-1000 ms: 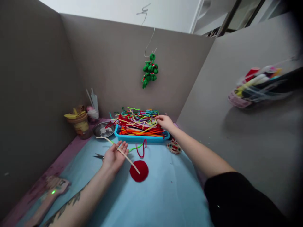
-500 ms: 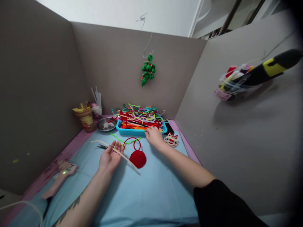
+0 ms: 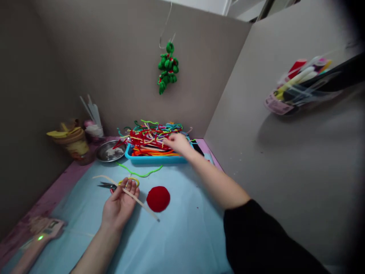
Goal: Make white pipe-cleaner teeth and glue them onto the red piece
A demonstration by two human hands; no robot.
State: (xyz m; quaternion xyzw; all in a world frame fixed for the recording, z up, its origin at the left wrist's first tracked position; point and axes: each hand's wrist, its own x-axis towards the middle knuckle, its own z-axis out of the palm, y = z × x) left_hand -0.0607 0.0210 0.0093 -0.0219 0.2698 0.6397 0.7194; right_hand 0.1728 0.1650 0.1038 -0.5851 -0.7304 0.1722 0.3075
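Head view: cradling a cream strip [image 3: 143, 205] across the uncurled left hand [image 3: 121, 201], beside a red disc [image 3: 158, 199], while shifting the right hand [image 3: 177, 144], grip unclear, from the blue tray [image 3: 155, 161] edge to its strands [image 3: 146, 139], apparently working there.

Right hand [image 3: 178, 142] covers tray's [image 3: 156, 161] right end; fingertips too small to tell whether they pinch a strand; black thing [image 3: 198, 149] beyond the wrist partly hidden, identity unclear; left hand [image 3: 121, 203] masks part of scissors [image 3: 106, 185]; cannot tell if its thumb pins the cream strip [image 3: 146, 209]; both arms run off the bottom edge; glue gun [image 3: 37, 243] blurred, handle cut off; pot [image 3: 75, 146] smeared; black tool [image 3: 348, 74] blurred, cut at right; wire [image 3: 170, 15] cropped above; white grains [image 3: 112, 153] uncountable.
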